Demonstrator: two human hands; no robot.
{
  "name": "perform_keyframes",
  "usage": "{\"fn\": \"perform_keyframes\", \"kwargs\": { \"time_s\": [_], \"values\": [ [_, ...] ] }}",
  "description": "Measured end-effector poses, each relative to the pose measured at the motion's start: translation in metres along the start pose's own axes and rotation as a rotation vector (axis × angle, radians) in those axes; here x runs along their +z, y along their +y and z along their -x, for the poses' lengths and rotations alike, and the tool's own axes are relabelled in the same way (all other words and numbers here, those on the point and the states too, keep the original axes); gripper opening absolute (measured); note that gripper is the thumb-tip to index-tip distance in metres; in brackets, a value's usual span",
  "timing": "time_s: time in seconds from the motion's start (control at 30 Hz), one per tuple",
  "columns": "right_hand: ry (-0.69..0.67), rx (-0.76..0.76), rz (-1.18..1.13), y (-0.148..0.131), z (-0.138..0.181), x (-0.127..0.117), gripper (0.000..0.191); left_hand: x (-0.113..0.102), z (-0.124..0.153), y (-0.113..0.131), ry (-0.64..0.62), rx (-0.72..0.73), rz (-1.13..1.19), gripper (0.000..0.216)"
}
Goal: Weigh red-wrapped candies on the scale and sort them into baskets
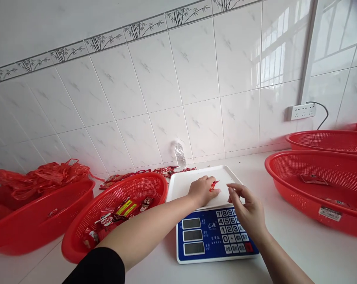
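Observation:
Over the white tray [178, 185] of a weighing scale, my left hand [202, 191] is closed around a small red packet [213, 185]. Part of the packet is hidden by the fingers. My right hand [249, 209] hovers at the tray's right front edge, partly covering the scale's blue keypad panel [209, 248]. Its index finger and thumb point toward the packet with a small gap between them, and nothing shows in them. The scale's three display windows look blank grey. Left of the scale, a red oval basket [157, 179] holds several small packets, one with a yellow label [126, 207].
Red packets [116, 179] lie along the tiled wall by a clear plastic bottle [180, 154]. At far left, another red basket [69, 205] has red plastic bags [57, 173]. On the right, a red basket [287, 181] contains a few packets, with another basket [329, 136] behind.

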State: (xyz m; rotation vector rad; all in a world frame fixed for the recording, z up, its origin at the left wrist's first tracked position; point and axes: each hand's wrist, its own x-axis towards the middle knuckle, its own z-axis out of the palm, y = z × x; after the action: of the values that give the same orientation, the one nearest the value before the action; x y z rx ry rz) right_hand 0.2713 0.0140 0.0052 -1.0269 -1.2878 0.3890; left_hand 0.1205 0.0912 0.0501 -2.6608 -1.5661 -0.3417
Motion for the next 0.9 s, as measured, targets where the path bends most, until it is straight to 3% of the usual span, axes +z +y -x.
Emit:
{"fn": "perform_keyframes", "kwargs": {
  "time_s": [0.17,0.3,0.37,0.53,0.77,0.9],
  "values": [
    [0.011,0.009,0.017,0.004,-0.001,0.001,0.03,-0.005,-0.003,-0.001,0.063,-0.046,0.106,0.021],
    [0.021,0.01,0.021,0.006,-0.001,0.001,0.033,-0.028,-0.009,-0.009,0.171,-0.116,0.289,0.023],
    [0.015,0.016,0.016,0.005,-0.001,0.001,0.033,-0.042,-0.009,-0.017,0.094,-0.177,0.339,0.023],
    [0.006,0.013,0.012,0.003,0.0,0.0,0.035,-0.054,0.008,-0.036,-0.311,-0.241,0.341,0.029],
    [-0.006,0.037,0.025,0.008,0.001,0.004,0.036,-0.039,0.02,-0.033,-0.25,-0.21,0.291,0.025],
    [-0.003,0.061,0.049,0.013,0.003,0.003,0.037,-0.046,0.033,-0.036,-0.223,-0.211,0.35,0.022]
  ]
}}
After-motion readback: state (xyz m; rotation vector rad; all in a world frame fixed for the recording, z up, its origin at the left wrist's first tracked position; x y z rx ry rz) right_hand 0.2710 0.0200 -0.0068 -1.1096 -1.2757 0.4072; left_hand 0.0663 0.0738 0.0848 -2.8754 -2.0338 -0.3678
